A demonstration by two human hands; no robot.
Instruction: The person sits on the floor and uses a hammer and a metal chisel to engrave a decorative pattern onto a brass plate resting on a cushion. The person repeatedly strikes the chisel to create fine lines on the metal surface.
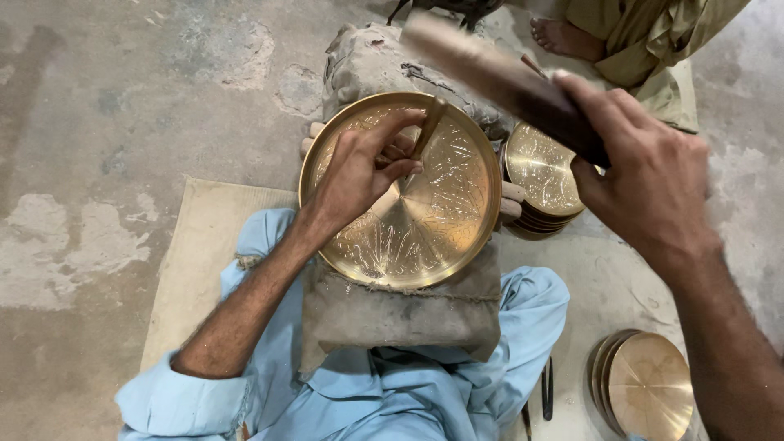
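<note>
While left hand pins thin chisel, round engraved brass plate gleams.

Patchy concrete floor, tan mat on it, brass plate stacks on mat

A round, shiny brass plate with engraved patterns lies tilted on a grey cloth-covered block. A slim metal chisel stands tip-down on its face — a dark wooden mallet is raised, blurred.
</note>
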